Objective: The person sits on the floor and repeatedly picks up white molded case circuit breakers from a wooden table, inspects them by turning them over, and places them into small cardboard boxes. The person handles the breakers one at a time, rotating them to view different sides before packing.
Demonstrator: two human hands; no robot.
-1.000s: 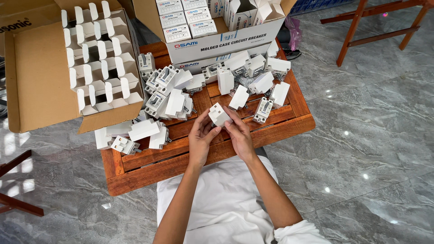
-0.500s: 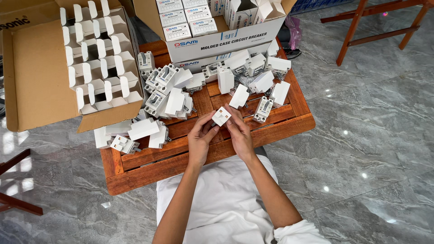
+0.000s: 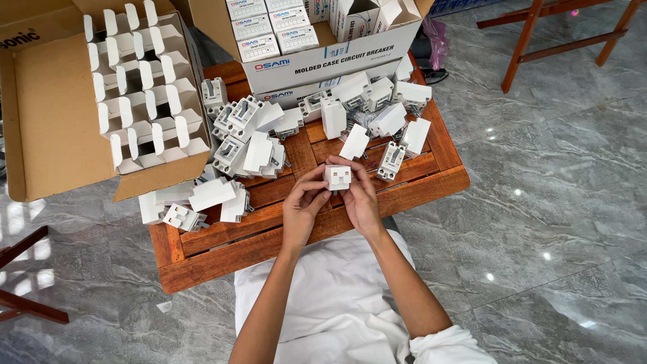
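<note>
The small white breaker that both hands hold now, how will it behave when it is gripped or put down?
The white breaker looks like rigid moulded plastic, so it probably will not bend. The left hand and right hand hold it with fingertips only, so it seems fairly light. Its blocky, flat-sided shape should rest steadily on the wooden table and not roll.

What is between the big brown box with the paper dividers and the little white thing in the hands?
In the head view, a heap of white plastic breaker parts lies on the slatted wooden table between the brown divider carton and the small white breaker.
</note>
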